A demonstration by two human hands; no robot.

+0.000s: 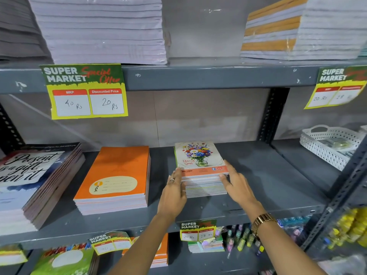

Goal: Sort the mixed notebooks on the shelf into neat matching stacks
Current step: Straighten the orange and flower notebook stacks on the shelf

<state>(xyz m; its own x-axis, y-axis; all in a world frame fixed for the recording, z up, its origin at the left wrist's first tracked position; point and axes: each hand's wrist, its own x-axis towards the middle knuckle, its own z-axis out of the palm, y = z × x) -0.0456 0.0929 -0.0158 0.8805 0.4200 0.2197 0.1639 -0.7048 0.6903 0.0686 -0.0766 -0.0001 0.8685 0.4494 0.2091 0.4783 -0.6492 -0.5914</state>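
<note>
A stack of notebooks with a flower-vase cover (198,155) stands in the middle of the grey shelf (258,175). My left hand (174,193) presses flat against the stack's left side, and my right hand (236,183) presses against its front right corner; together they clasp the stack. To the left lies a neat stack of orange notebooks (117,175). Further left sits a taller stack with a "Present is a gift" cover (31,175).
A white perforated basket (329,143) stands on the shelf at the right. Tall piles of notebooks fill the shelf above. Yellow price tags (85,92) hang from the shelf edges. Pens and more notebooks lie on the shelf below.
</note>
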